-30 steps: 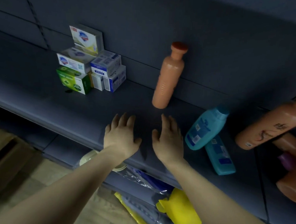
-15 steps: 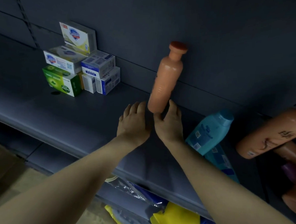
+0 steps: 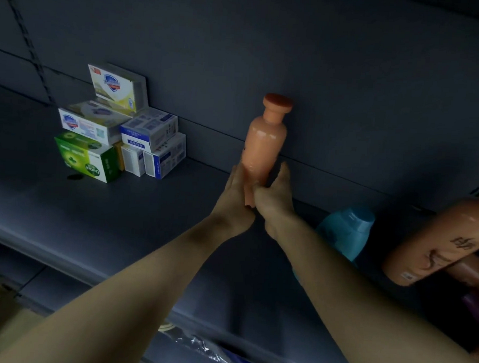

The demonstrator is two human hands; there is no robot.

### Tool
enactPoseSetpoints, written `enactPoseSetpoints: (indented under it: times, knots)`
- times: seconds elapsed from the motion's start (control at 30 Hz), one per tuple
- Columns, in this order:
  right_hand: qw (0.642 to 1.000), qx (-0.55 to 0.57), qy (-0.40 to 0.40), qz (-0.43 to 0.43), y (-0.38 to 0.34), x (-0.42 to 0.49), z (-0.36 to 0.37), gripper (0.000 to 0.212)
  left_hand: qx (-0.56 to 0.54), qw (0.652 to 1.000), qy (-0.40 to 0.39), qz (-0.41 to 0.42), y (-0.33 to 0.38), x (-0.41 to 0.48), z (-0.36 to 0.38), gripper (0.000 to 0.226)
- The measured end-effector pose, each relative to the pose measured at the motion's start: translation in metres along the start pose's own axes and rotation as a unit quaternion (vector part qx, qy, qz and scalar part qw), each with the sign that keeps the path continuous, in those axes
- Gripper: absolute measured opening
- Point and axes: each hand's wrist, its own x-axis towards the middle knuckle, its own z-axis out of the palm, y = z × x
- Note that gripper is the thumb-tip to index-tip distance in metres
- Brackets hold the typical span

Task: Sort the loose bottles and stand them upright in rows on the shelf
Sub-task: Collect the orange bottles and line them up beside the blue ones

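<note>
An orange bottle stands upright at the back of a dark shelf, right of stacked soap boxes, its lower part between both hands: the left hand presses straight fingers against its side, the right hand curls thumb and fingers round it.

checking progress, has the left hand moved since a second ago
Yes: the left hand went from the shelf front toward the back panel, now touching the orange bottle.

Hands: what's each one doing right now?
Left hand: open, pressed flat against the orange bottle.
Right hand: holding the same bottle, thumb across its front.
</note>
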Motion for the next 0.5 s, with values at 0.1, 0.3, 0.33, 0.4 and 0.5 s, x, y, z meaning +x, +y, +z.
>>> enactPoseSetpoints:
  times: [0.1, 0.3, 0.33, 0.4, 0.5]
  knots:
    - [1.000, -0.003, -0.022, 0.005, 0.000, 0.004, 0.002, 0.080, -0.021, 0.999, 0.025, 0.005, 0.004, 0.004, 0.001, 0.079]
    - [1.000, -0.023, -0.016, 0.008, 0.003, 0.014, 0.004, 0.073, 0.008, 0.999, 0.048, -0.011, 0.000, 0.002, 0.000, 0.072]
    - [0.999, -0.034, -0.010, 0.006, 0.003, 0.014, 0.006, 0.076, 0.006, 0.999, 0.050, -0.010, -0.001, 0.002, 0.000, 0.071]
    - [0.999, -0.038, 0.005, 0.003, 0.003, 0.013, 0.008, 0.076, -0.011, 0.998, 0.059, -0.005, -0.002, 0.000, 0.000, 0.069]
    - [1.000, -0.006, 0.025, -0.004, 0.007, 0.009, 0.009, 0.069, -0.033, 0.997, 0.068, 0.010, -0.001, -0.007, -0.001, 0.065]
